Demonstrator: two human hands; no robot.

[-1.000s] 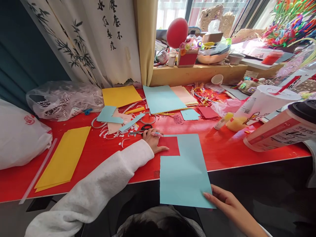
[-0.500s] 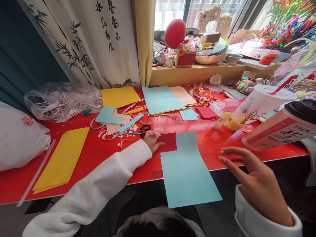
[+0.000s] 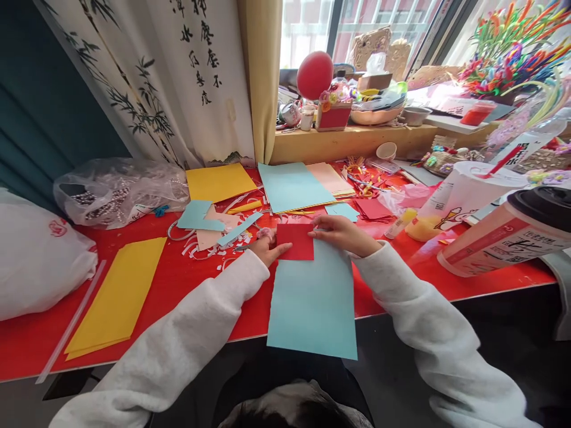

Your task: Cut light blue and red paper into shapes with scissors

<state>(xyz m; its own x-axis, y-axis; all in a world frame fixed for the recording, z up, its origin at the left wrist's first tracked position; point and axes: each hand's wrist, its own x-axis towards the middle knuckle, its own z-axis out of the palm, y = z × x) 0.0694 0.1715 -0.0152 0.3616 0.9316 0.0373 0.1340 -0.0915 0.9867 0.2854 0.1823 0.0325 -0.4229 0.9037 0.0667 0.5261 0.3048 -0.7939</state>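
Note:
A small red paper square [image 3: 295, 242] lies over the upper left part of a light blue sheet [image 3: 312, 303]. My left hand [image 3: 268, 245] pinches the square's left edge, with the thumb on top. At its upper right corner the thumb and fingers of my right hand [image 3: 341, 233] are closed on the red paper; whether they also grip the blue sheet I cannot tell. The lower end of the blue sheet hangs past the table's front edge. Scissors near my left hand are mostly hidden. Blue offcuts [image 3: 200, 215] and white paper scraps lie just beyond that hand.
Yellow sheets [image 3: 118, 297] lie at the left, by a white plastic bag [image 3: 42, 255]. More blue sheets [image 3: 294, 187] lie at the back. Two drink cups, one clear [image 3: 464, 199] and one black-lidded [image 3: 504, 238], stand at the right beside a glue stick [image 3: 400, 223].
My right hand has come in from the right and closed on the red square's corner. The blue sheet has swung straighter and shifted left. The red square now lies on top of it.

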